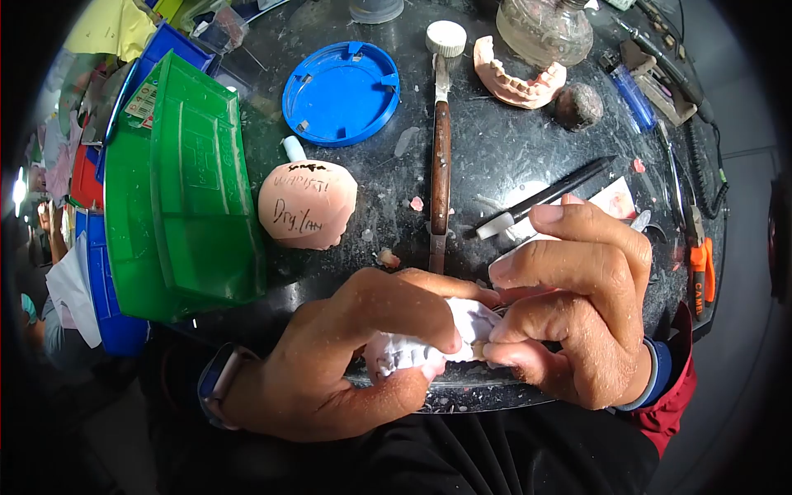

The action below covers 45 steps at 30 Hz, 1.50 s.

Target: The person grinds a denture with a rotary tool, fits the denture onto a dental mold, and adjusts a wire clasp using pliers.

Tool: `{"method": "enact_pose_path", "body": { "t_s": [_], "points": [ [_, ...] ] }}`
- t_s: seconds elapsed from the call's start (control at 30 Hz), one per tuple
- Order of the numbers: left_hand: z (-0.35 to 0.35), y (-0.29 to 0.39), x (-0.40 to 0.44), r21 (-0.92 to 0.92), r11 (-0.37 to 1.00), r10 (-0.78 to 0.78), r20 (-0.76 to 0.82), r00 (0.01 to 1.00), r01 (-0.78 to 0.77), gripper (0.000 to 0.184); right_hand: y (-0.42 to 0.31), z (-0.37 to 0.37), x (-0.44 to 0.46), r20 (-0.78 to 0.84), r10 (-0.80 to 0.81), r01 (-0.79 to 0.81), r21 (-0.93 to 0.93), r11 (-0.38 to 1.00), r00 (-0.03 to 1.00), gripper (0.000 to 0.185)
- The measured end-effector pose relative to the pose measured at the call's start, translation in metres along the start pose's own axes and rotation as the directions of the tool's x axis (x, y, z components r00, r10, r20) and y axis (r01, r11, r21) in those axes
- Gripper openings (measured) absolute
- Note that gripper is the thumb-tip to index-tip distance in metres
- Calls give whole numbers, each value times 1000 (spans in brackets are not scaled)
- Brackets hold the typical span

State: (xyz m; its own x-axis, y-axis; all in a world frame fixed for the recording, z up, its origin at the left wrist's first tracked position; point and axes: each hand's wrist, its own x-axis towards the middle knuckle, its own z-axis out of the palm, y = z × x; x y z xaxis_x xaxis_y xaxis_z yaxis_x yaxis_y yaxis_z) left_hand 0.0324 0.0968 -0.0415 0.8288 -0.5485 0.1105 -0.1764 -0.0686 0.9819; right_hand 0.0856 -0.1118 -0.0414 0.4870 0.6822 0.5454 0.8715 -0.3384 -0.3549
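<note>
A small white plaster dental cast is held low over the near edge of the bench. My left hand wraps round its left side, with the thumb below and the index finger bent over the top. At the cast's right end, my right hand pinches with thumb and index finger, its other fingers curled above. Most of the cast is covered by my fingers, and any small piece between the right fingertips is hidden. Just beyond my hands lies a wooden-handled wax knife, its near end partly covered.
A green bin stands at left, beside a pink cast base with handwriting. Behind are a blue round lid, a toothed pink cast and a glass burner. Orange-handled pliers and a black pen lie right.
</note>
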Motion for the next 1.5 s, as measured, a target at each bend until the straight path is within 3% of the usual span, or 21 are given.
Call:
{"method": "enact_pose_path", "body": {
  "t_s": [0.2, 0.6, 0.83, 0.87, 0.97, 1.2, 1.37, 1.5],
  "points": [
    [0, 0, 0, -31, 1000, -1, -6, 1000, 1, 34, 4, 5, -2, -59, -78, 76, -28, 997, 995, 31],
    [-1, 2, 0, -39, 998, -51, 14, 999, 51, 29, 1, 5, -3, -126, -100, 84, -125, 989, 987, 25],
    [-5, -2, 2, 50, 998, 35, 18, 999, -36, 27, -11, -11, 4, -36, -70, 66, -89, 994, 997, 22],
    [-4, -2, 2, 35, 999, 34, 16, 999, -35, 27, -16, -7, 6, -81, -42, 35, -83, 996, 996, 22],
    [-4, -2, 2, 11, 999, 38, 13, 999, -38, 27, -9, -10, -1, -13, -131, 127, -173, 977, 991, 21],
    [-2, -3, 0, -27, 999, 19, -3, 1000, -19, 29, -13, 5, 0, -176, -56, 43, -76, 996, 983, 17],
    [-2, -4, 0, -27, 999, 19, -6, 1000, -19, 32, -6, -5, -2, -76, -102, 98, -53, 994, 992, 19],
    [-4, -6, 2, 12, 996, 87, 15, 996, -87, 33, -11, -1, 0, -129, -52, 51, -12, 999, 990, 19]
  ]
}}
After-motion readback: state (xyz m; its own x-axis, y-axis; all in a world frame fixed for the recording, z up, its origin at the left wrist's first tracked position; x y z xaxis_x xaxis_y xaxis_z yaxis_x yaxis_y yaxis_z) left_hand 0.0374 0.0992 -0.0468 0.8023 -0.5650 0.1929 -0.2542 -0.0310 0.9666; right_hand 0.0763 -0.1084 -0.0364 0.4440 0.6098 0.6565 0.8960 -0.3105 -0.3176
